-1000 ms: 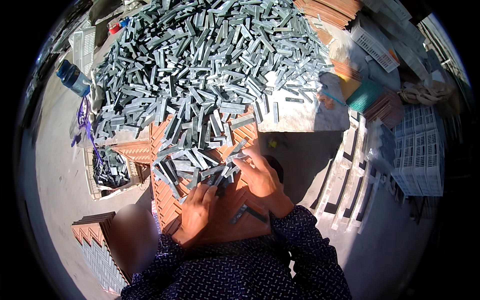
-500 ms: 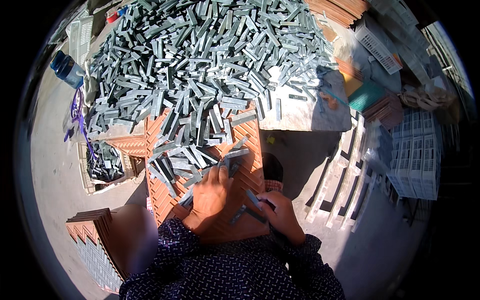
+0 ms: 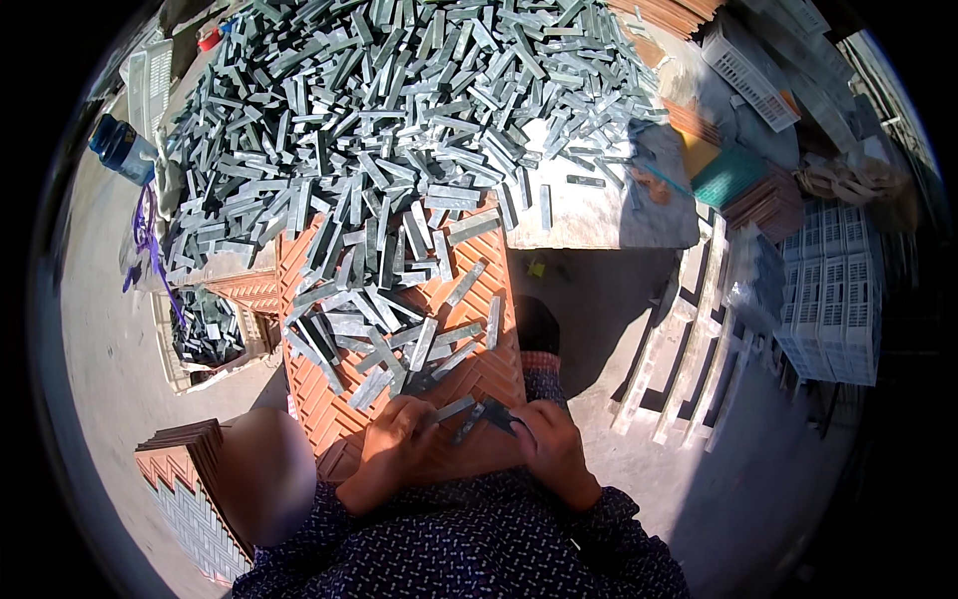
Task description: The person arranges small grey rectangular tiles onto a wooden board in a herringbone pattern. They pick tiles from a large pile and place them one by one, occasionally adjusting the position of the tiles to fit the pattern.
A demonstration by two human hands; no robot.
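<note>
Left hand (image 3: pixel 399 436) and right hand (image 3: pixel 547 446), fingers curled, pinch short grey metal strips (image 3: pixel 469 417). Beneath lies an orange herringbone-grooved tray (image 3: pixel 479 299). Beyond it rises a large heap of grey strips (image 3: pixel 399 110).

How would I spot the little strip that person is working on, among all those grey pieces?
Start at the huge heap of grey strips on the table, then follow the orange herringbone tray down toward the person. At its near edge, the left hand and right hand meet on a grey strip. It alone lies between fingers, apart from the loose pile.
</note>
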